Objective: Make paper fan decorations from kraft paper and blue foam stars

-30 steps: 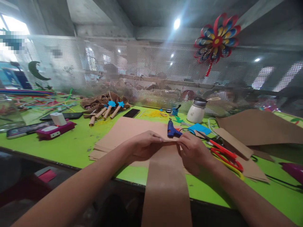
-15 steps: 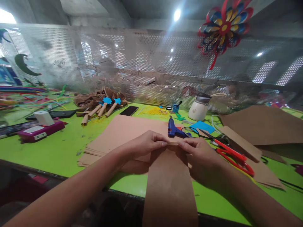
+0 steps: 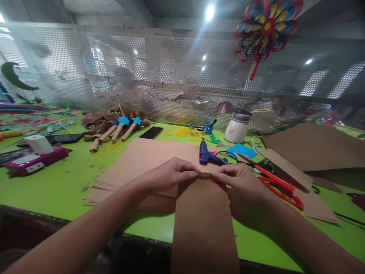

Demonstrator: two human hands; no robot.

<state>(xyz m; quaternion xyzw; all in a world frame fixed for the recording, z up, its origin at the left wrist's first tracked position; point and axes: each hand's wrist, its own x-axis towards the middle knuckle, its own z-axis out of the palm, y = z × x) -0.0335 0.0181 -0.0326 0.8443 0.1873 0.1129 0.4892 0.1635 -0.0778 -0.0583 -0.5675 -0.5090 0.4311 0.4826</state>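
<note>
A long strip of brown kraft paper hangs down toward me over the table's front edge, its far end folded into a narrow band. My left hand pinches the left end of that fold between thumb and fingers. At the right end, my right hand pinches it the same way. Just beyond the fold lies a blue hot glue gun, resting on a stack of kraft paper sheets. Red-handled scissors are to the right of my right hand.
Finished paper fans with blue stars lie at the back left, near a phone. A purple power strip sits at left. A white jug, blue paper and more brown paper are on the right of the green table.
The view has shifted slightly, so the table things appear a little further left. Both hands keep their pinch on the paper strip's fold, with the fingers barely moved.
</note>
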